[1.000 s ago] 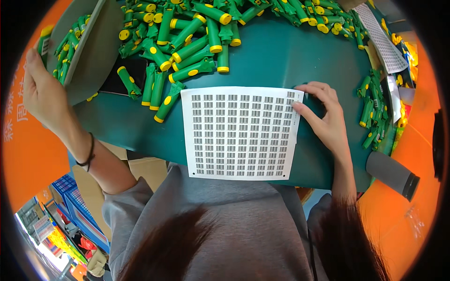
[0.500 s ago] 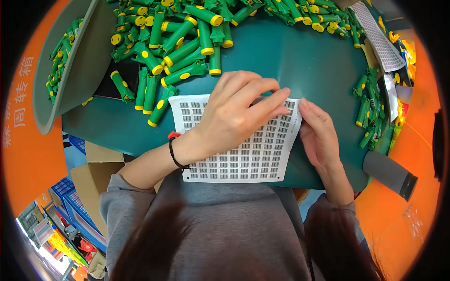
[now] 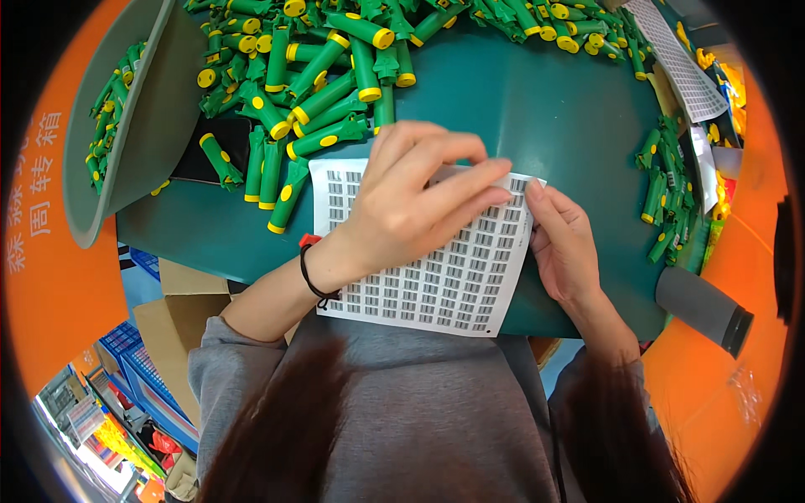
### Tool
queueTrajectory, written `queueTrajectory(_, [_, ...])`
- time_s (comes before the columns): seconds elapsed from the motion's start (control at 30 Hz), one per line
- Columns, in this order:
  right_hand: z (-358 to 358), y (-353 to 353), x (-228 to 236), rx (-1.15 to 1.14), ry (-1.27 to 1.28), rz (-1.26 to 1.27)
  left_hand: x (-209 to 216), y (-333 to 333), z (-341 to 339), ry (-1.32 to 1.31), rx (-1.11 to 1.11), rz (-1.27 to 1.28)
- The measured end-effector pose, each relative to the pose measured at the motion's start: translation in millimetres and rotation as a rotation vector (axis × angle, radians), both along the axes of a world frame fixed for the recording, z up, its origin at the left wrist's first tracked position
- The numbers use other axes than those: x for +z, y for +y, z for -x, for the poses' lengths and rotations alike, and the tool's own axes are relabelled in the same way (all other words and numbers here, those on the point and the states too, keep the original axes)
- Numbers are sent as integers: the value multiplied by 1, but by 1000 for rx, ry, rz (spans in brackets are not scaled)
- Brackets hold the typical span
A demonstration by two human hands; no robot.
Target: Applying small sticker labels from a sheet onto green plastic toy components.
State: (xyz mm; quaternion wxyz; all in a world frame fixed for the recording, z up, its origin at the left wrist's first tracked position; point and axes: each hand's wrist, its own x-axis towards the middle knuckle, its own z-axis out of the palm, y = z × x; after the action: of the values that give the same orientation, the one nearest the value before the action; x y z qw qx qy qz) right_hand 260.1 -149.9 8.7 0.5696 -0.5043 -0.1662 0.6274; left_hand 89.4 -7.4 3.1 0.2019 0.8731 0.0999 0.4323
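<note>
A white sheet of small barcode labels (image 3: 436, 289) lies on the green table (image 3: 545, 117), close to my body. My left hand (image 3: 411, 205) rests on top of the sheet. Its fingers stretch across to the sheet's upper right corner, and I cannot see anything held in them. My right hand (image 3: 563, 247) grips the sheet's right edge, its fingertips almost meeting those of the left hand. A black band circles my left wrist. Just beyond the sheet lies a heap of green toy pieces with yellow ends (image 3: 327, 92).
A grey tray (image 3: 159, 126) holding a few green pieces stands tilted at the left. More green pieces (image 3: 662, 201) lie along the table's right side, beside another label sheet (image 3: 679, 67). A grey roll (image 3: 700, 306) sits at the right edge. A cardboard box (image 3: 168, 318) and blue crates (image 3: 134, 369) are below left.
My left hand came from the grey tray at the left over onto the label sheet and has slid toward its upper right corner. My right hand kept hold of the sheet's right edge.
</note>
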Motion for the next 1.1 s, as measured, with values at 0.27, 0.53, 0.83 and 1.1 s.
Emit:
queueTrajectory(0.27, [11, -5, -9, -85, -167, -142, 3, -18, -3, -14, 15, 186])
queueTrajectory(0.53, [11, -1, -4, -91, -438, -200, 9, -16, -7, -55, 30, 316])
queueTrajectory(0.83, [17, -3, -5, -138, -409, -199, 8, -19, -6, -82, 62, 252])
queueTrajectory(1.1, [16, -1, -9, -166, -408, -222, 9, -17, -6, 60, 25, 434])
